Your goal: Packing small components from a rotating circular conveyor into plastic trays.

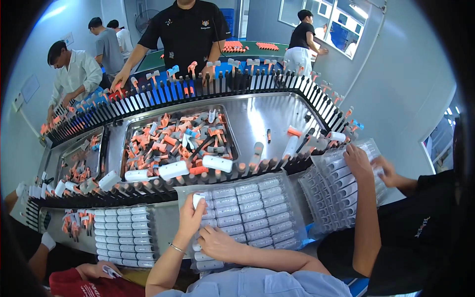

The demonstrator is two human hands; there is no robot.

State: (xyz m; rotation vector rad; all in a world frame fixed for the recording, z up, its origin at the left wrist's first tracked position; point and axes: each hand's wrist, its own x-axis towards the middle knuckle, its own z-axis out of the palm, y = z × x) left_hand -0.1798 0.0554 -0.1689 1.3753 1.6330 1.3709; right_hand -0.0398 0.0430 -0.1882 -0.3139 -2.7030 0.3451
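Observation:
My left hand (pixel 190 216) is closed around a small white plastic piece (pixel 199 199), held up at the left side of a clear plastic tray (pixel 293 200). Rows of white rounded casings (pixel 254 215) fill the tray's pockets. Lower down, my right hand (pixel 217 244) rests over the tray's left column with its fingers bent in among the casings. What its fingertips grip, if anything, is hidden. Just beyond the tray runs a row of upright pegs, with larger white casings (pixel 217 164) set on some of them.
Behind the pegs, a metal bin (pixel 232 131) holds many orange and grey parts. Another filled tray (pixel 123 230) lies to my left. On the right, a co-worker's hands (pixel 358 161) handle stacked trays (pixel 329 198). More people stand across the peg-lined table.

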